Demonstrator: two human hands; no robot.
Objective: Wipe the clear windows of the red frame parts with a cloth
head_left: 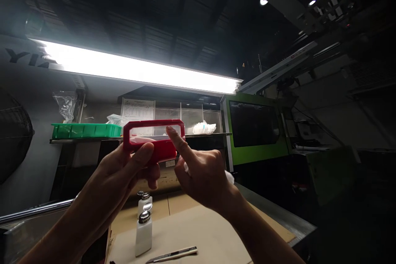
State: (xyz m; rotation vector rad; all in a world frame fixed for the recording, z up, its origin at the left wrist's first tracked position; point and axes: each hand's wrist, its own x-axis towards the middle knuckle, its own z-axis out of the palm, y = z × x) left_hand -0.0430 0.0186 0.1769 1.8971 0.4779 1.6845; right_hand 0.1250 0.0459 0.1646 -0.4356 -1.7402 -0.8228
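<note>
My left hand [133,167] is closed on a red plastic frame [163,150] with a clear window-like opening, raised in front of the shelf light. Its thumb presses the lower front edge. My right hand [202,169] has its index finger stretched out, the tip at the right part of the opening. The other fingers are curled round a crumpled white wipe [229,177], of which only bits show on either side of the hand. Below my hands, two white pump bottles [144,237] with metal tops stand on the cardboard-covered bench [198,227]. A utility knife [173,254] lies near them.
A green tray [86,130] and a white plastic bag [204,128] rest on the shelf [210,135] behind. Above it hangs a bright tube lamp [139,68]. A green machine [256,154] stands to the right, and a large fan [14,132] is at far left.
</note>
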